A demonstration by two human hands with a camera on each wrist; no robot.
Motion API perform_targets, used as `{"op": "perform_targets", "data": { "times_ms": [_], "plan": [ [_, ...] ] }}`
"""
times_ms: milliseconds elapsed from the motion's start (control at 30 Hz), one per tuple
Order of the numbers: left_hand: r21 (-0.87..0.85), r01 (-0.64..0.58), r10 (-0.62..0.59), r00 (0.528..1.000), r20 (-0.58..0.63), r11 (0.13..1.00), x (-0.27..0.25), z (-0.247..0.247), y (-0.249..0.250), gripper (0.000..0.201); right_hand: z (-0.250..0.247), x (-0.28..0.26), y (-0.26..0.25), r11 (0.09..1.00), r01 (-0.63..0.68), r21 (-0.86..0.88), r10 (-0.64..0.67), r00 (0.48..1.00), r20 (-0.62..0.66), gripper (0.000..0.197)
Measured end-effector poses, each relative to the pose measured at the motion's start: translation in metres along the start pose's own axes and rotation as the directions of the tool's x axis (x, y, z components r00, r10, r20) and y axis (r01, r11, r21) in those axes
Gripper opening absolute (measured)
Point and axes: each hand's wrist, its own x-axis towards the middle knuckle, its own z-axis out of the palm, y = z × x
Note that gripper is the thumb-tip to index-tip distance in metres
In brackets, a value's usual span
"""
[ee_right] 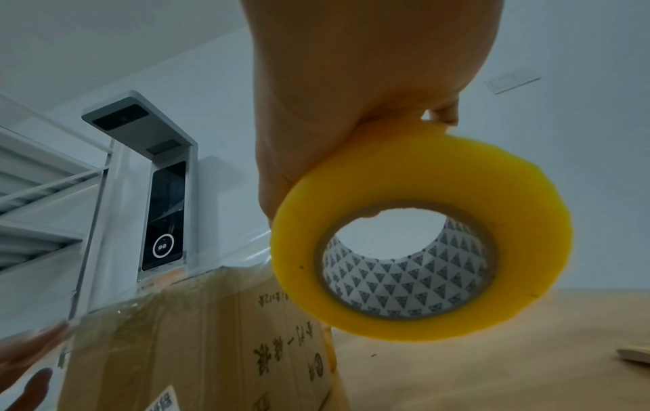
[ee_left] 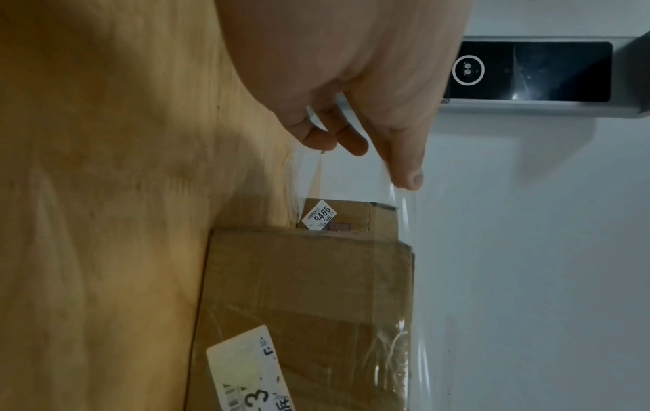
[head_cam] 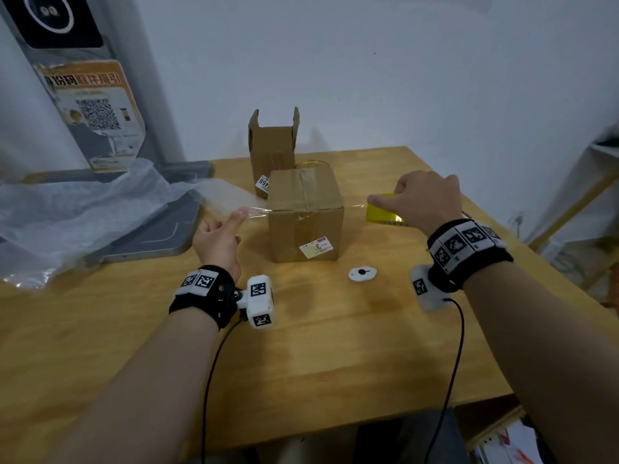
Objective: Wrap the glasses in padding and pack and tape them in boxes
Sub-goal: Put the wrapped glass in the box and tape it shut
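Two hands (head_cam: 217, 237) (head_cam: 423, 199), tape (ee_right: 420, 233) core patterned

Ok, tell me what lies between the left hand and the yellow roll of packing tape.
In the head view, a clear strip of tape stretches from the left hand across the closed brown cardboard box to the yellow roll in the right hand.

A pale bluish wall (head_cam: 402, 78) rises behind the wooden table (head_cam: 318, 346), with a grey kiosk (head_cam: 83, 105) at left.

Tall box (ee_left: 337, 214) sticker: "9466"; front box (head_cam: 306, 226) label: "3".
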Motion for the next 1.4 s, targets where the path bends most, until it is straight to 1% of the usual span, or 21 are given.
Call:
{"op": "perform_targets", "data": {
  "times_ms": [100, 200, 300, 500, 633, 733, 800, 867, 933, 1000, 1033, 1067, 1100, 1133, 1167, 1200, 1267, 1333, 1400],
  "plan": [
    [0.003, -0.002, 0.002, 1.000, -0.011, 1.000, 0.001, 0.002, 0.000, 0.049, 0.000, 0.001, -0.002, 1.000, 0.004, 0.009, -0.004, 1.000, 0.002, 0.065],
    [0.006, -0.005, 0.005, 1.000, -0.022, 1.000, 0.001, 0.003, -0.002, 0.055, 0.002, 0.001, -0.004, 1.000, 0.002, -0.003, -0.002, 1.000, 0.015, 0.067],
    [0.036, 0.001, 0.001, 0.999, -0.038, 0.999, 0.004, 0.005, -0.003, 0.056, 0.006, 0.004, -0.008, 1.000, -0.012, -0.029, 0.013, 1.000, 0.025, 0.071],
    [0.091, 0.006, -0.003, 0.999, -0.033, 0.996, 0.011, 0.017, -0.011, 0.054, 0.015, 0.012, -0.019, 0.995, -0.043, -0.092, 0.048, 0.997, 0.058, 0.075],
    [0.155, -0.031, 0.038, 0.998, -0.040, 0.987, 0.017, 0.027, -0.015, 0.050, 0.017, 0.015, -0.029, 0.992, -0.073, -0.105, 0.081, 0.994, 0.070, 0.074],
    [0.228, -0.080, 0.082, 0.997, 0.000, 0.970, 0.019, 0.033, -0.016, 0.048, 0.018, 0.014, -0.040, 0.990, -0.072, -0.121, 0.082, 0.993, 0.082, 0.072],
    [0.307, -0.117, 0.117, 0.993, 0.015, 0.945, 0.020, 0.037, -0.014, 0.047, 0.021, 0.013, -0.051, 0.988, -0.071, -0.137, 0.084, 0.992, 0.095, 0.070],
    [0.425, -0.192, 0.195, 0.980, 0.036, 0.885, 0.020, 0.039, -0.011, 0.046, 0.026, 0.013, -0.062, 0.988, -0.077, -0.130, 0.090, 0.991, 0.101, 0.070],
    [0.575, -0.307, 0.287, 0.949, 0.128, 0.758, 0.018, 0.043, -0.007, 0.044, 0.030, 0.014, -0.070, 0.989, -0.082, -0.120, 0.095, 0.990, 0.104, 0.071],
    [0.664, -0.368, 0.307, 0.927, 0.213, 0.651, 0.018, 0.045, -0.003, 0.041, 0.034, 0.014, -0.075, 0.989, -0.085, -0.119, 0.097, 0.990, 0.099, 0.069],
    [0.705, -0.378, 0.293, 0.924, 0.246, 0.600, 0.019, 0.046, -0.002, 0.038, 0.035, 0.015, -0.076, 0.989, -0.085, -0.118, 0.096, 0.991, 0.093, 0.069],
    [0.753, -0.365, 0.249, 0.930, 0.270, 0.547, 0.023, 0.046, -0.002, 0.033, 0.036, 0.015, -0.077, 0.989, -0.084, -0.121, 0.095, 0.992, 0.084, 0.068],
    [0.802, -0.327, 0.182, 0.945, 0.272, 0.500, 0.025, 0.044, -0.001, 0.033, 0.037, 0.015, -0.077, 0.988, -0.086, -0.125, 0.096, 0.992, 0.078, 0.068],
    [0.841, -0.291, 0.112, 0.956, 0.271, 0.455, 0.027, 0.042, -0.001, 0.040, 0.037, 0.015, -0.076, 0.988, -0.088, -0.130, 0.098, 0.992, 0.074, 0.069],
    [0.854, -0.265, 0.053, 0.961, 0.271, 0.448, 0.027, 0.039, -0.002, 0.046, 0.037, 0.015, -0.076, 0.987, -0.089, -0.132, 0.100, 0.992, 0.074, 0.069],
    [0.845, -0.255, 0.031, 0.961, 0.273, 0.470, 0.028, 0.037, -0.002, 0.043, 0.037, 0.015, -0.075, 0.987, -0.088, -0.132, 0.099, 0.992, 0.075, 0.069],
    [0.827, -0.226, 0.003, 0.965, 0.263, 0.515, 0.026, 0.034, -0.003, 0.028, 0.035, 0.014, -0.076, 0.989, -0.086, -0.119, 0.097, 0.991, 0.089, 0.069],
    [0.805, -0.179, -0.053, 0.966, 0.252, 0.566, 0.026, 0.033, 0.000, 0.030, 0.034, 0.013, -0.078, 0.991, -0.089, -0.096, 0.101, 0.988, 0.121, 0.068],
    [0.774, -0.100, -0.130, 0.965, 0.229, 0.625, 0.026, 0.032, 0.005, 0.031, 0.031, 0.011, -0.080, 0.993, -0.108, -0.036, 0.113, 0.979, 0.169, 0.065]
  ]
}}
